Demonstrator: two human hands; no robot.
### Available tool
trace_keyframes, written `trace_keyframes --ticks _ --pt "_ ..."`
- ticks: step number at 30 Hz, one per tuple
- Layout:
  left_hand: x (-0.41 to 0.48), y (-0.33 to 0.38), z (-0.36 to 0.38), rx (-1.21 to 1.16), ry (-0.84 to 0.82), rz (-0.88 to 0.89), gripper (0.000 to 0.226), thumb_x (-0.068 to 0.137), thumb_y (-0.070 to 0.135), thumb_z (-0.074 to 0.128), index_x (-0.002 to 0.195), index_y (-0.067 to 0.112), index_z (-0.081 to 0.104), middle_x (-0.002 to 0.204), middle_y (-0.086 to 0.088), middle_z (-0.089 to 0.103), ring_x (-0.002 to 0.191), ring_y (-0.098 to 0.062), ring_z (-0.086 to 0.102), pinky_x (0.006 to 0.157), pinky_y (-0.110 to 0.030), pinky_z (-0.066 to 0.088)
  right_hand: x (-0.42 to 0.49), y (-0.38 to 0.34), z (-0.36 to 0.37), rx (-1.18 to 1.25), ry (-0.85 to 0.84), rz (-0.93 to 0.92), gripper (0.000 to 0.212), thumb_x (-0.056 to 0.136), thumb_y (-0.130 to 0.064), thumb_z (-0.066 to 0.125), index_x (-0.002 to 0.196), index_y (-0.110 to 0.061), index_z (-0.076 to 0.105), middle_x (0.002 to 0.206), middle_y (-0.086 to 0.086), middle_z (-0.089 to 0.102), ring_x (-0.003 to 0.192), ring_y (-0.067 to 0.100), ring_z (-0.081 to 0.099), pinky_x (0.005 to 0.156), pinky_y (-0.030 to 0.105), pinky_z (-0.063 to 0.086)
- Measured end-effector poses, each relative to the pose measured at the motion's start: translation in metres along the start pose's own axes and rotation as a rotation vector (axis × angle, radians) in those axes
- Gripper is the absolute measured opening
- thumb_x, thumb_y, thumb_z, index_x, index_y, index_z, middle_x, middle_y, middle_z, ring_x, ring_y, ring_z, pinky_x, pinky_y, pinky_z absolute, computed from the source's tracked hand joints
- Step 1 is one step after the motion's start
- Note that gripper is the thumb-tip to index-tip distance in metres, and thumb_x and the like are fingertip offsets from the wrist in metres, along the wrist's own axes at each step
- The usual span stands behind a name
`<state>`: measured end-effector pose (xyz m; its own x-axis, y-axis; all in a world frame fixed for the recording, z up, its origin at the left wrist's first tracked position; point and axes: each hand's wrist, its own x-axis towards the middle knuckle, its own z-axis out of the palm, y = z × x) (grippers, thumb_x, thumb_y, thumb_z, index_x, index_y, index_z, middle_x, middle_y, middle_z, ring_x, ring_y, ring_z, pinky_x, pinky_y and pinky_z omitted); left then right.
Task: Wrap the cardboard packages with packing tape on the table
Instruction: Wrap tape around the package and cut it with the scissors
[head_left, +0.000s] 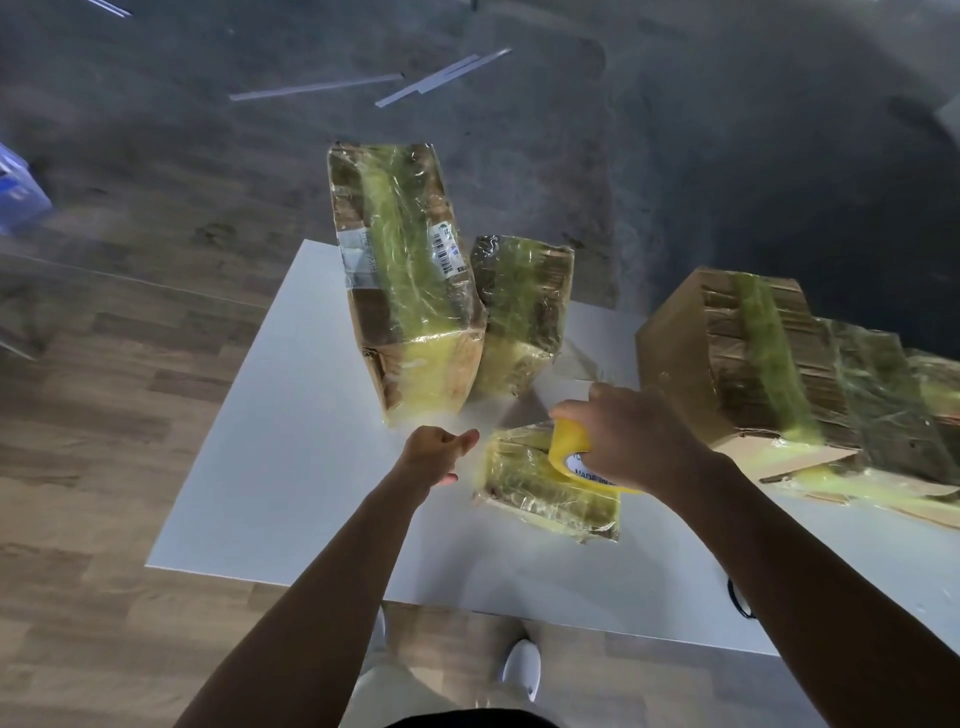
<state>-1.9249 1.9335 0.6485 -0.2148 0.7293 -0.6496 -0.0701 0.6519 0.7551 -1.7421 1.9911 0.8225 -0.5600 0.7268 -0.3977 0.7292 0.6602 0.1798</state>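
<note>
Bearing taped packages (410, 270), white table (311, 467), wood floor (104, 415), perhaps grey rug (208, 130) beyond.

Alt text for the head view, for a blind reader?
The right hand grips a yellow tape roll over a small taped cardboard package on a white table, left hand curled beside it. Three larger wrapped packages sit behind.

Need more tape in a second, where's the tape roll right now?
Head view, right of centre: the yellow tape roll is gripped by the right hand, over the small flat wrapped package on the white table.
</note>
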Motion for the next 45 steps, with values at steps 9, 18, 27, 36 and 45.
trace_keyframes --ticks 9,18,27,36,45 --pt "0.009 -0.016 0.026 -0.151 -0.035 -0.108 0.038 0.09 0.035 0.065 0.07 0.005 0.054 0.063 -0.007 0.047 0.054 -0.015 0.049 0.054 -0.024 0.051 0.002 0.003 0.01 0.124 0.02 -0.002 0.055 0.087 -0.037 0.061 0.139 -0.034 0.043 0.118 0.005 0.052 0.11 0.023 0.052 0.085 0.03 0.041" --pt "-0.003 -0.002 0.031 -0.338 -0.049 -0.201 0.021 0.097 0.02 0.057 0.089 0.001 0.057 0.067 -0.009 0.052 0.051 -0.014 0.044 0.04 -0.02 0.038 0.001 0.006 0.016 0.154 0.057 0.0 0.064 0.087 -0.036 0.063 0.144 -0.032 0.036 0.122 0.006 0.053 0.115 0.025 0.05 0.09 0.033 0.042" --pt "-0.036 0.025 0.046 0.351 0.431 0.311 0.03 0.099 0.018 0.037 0.12 0.005 0.055 0.12 -0.013 0.055 0.11 -0.028 0.052 0.092 -0.034 0.04 -0.014 0.016 0.033 0.25 0.314 0.0 0.068 0.068 -0.033 0.079 0.129 -0.027 0.05 0.112 0.005 0.052 0.102 0.029 0.053 0.08 0.038 0.047" --pt "-0.041 0.02 0.088 0.376 0.374 0.219 0.034 0.099 0.006 0.031 0.13 0.002 0.044 0.122 -0.018 0.052 0.111 -0.034 0.05 0.089 -0.038 0.041 -0.034 0.067 0.072 0.685 0.561 -0.195 0.055 0.075 -0.013 0.074 0.125 -0.025 0.057 0.114 0.001 0.056 0.108 0.021 0.052 0.09 0.032 0.045" --pt "-0.039 0.019 0.097 0.405 0.432 0.152 0.042 0.1 0.047 0.026 0.103 0.016 0.054 0.105 -0.007 0.062 0.099 -0.029 0.057 0.082 -0.039 0.04 -0.023 0.057 0.099 0.987 0.498 -0.117 0.071 0.084 -0.006 0.06 0.143 -0.037 0.033 0.138 -0.003 0.048 0.124 0.012 0.047 0.101 0.029 0.043"
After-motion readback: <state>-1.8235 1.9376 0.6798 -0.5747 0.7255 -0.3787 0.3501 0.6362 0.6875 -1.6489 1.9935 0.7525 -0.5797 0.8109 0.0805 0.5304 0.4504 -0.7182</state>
